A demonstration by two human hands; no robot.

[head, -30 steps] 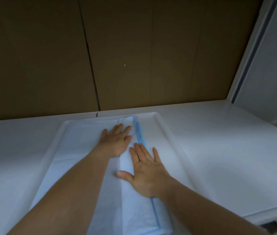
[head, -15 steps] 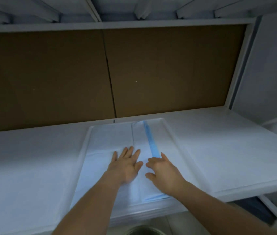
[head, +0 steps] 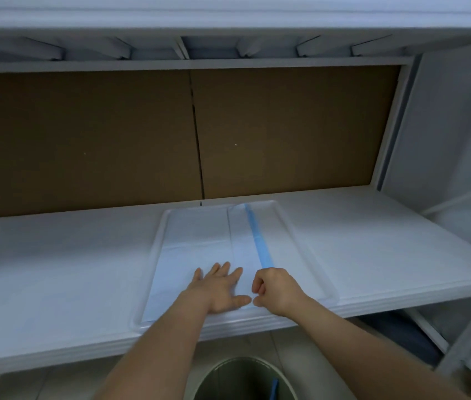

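Brown backboard (head: 84, 140) at 12 o'clock, green bin (head: 228, 379) down at 6, and on the white shelf (head: 387, 241) the tray (head: 300, 241) rims the folded pad (head: 199, 241). Pad and blue stripe (head: 257, 235) run lengthwise 6 to 12. Left hand (head: 218, 290) lies flat on its near end, fingers spread; right hand (head: 277, 290) is beside it at 3, fingers curled, and I cannot tell if they pinch anything.

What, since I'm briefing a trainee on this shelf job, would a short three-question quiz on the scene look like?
1. True or false: the left hand lies flat on the blue-striped pad.
2. What stands on the floor below the shelf? A. round bin B. stool C. carton
3. Fill in: the pad lies in a white ____.
Key: 1 true; 2 A; 3 tray.
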